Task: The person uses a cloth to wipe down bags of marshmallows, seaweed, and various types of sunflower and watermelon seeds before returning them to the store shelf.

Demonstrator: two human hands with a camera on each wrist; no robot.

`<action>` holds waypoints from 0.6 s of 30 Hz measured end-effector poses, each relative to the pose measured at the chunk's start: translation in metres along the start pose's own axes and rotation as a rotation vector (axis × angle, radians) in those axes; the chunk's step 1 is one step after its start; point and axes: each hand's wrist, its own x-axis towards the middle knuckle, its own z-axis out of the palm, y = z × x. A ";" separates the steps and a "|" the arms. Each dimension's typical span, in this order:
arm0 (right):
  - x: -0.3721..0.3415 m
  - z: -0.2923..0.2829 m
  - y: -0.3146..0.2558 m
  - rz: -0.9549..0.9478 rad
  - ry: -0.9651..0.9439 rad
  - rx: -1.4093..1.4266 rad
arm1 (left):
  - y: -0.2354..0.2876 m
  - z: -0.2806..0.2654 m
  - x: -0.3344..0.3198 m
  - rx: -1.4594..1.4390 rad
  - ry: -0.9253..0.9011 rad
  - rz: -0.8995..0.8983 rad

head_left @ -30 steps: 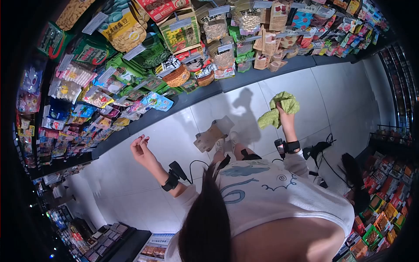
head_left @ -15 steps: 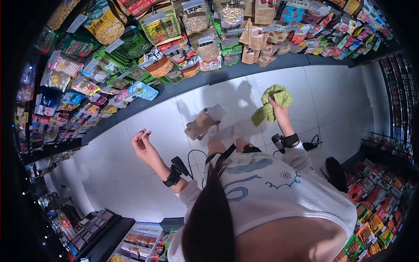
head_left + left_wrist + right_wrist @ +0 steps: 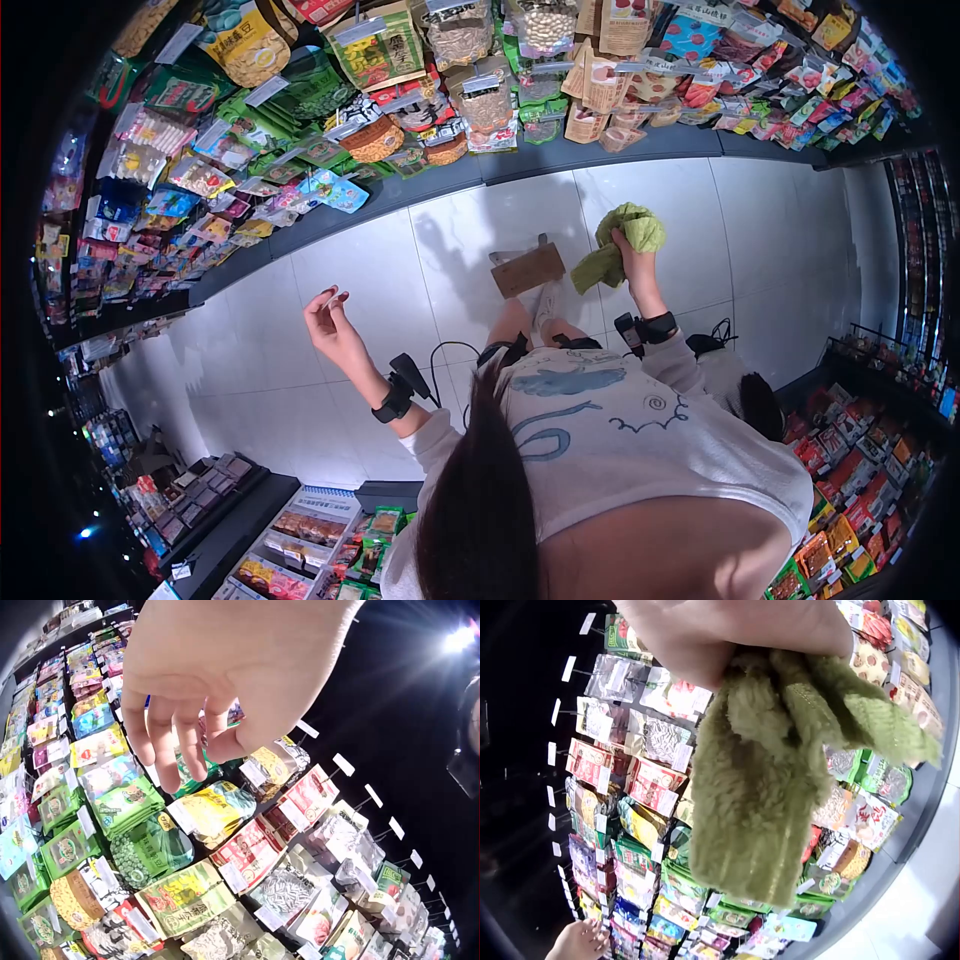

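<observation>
Green, fluffy cloth (image 3: pixel 646 226) hangs from the right hand (image 3: pixel 640 268) in the head view, bunched within its grip and held over the floor. That forearm reaches forward, away from the body. The left hand (image 3: pixel 335 332) is raised out to the side, fingers loosely bent, its grip slack around nothing. Pale floor tiles (image 3: pixel 265 360) spread beneath, with a brown box-like object (image 3: pixel 530 271) near the person's shoes; snack packets (image 3: pixel 488 100) line a display edged by a dark ledge (image 3: pixel 455 194).

From the left wrist, the fingers droop before rows of hanging packets (white price tags jut from the hooks).

From the right wrist, the cloth dangles in thick folds below the hand, against more packets and a dark background.
</observation>
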 end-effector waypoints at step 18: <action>0.041 0.159 0.005 -0.044 0.224 0.094 | 0.012 -0.001 0.193 0.449 -0.110 0.420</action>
